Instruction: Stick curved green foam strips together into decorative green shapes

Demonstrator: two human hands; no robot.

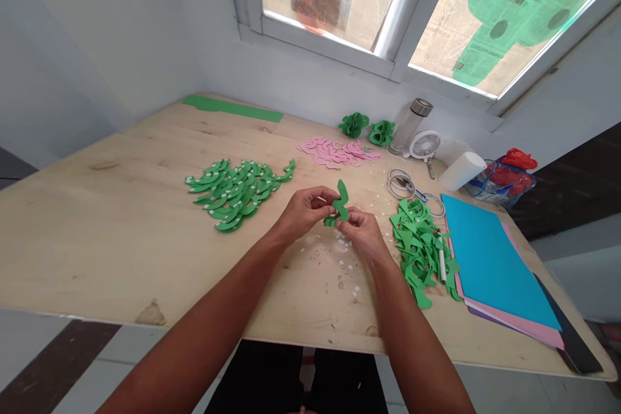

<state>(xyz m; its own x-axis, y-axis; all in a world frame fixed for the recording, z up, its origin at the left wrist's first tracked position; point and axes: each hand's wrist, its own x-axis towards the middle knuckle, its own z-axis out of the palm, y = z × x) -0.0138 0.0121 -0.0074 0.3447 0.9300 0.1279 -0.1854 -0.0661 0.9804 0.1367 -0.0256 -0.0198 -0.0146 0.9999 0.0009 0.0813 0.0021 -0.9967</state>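
A green foam cutout (341, 196) with a wavy shape is held up between both hands over the middle of the table. My left hand (310, 210) pinches its left side with thumb and fingers. My right hand (359, 230) grips its lower end. Small white scraps (343, 242) lie scattered on the wood below the hands. To the left spreads a pile of curved green pieces (237, 191) bearing small white patches. Right of my right hand is a heap of green offcuts (420, 246) with a white pen (442, 259) on top.
Pink cutouts (334, 152) and two green foam balls (354, 124) sit toward the wall. Near them stand a clear bottle (410, 126) and a small white fan (425, 143). Scissors (412, 187), coloured sheets (495, 259) and a wire basket (504, 181) are at right; a green strip (233, 108) lies at back left.
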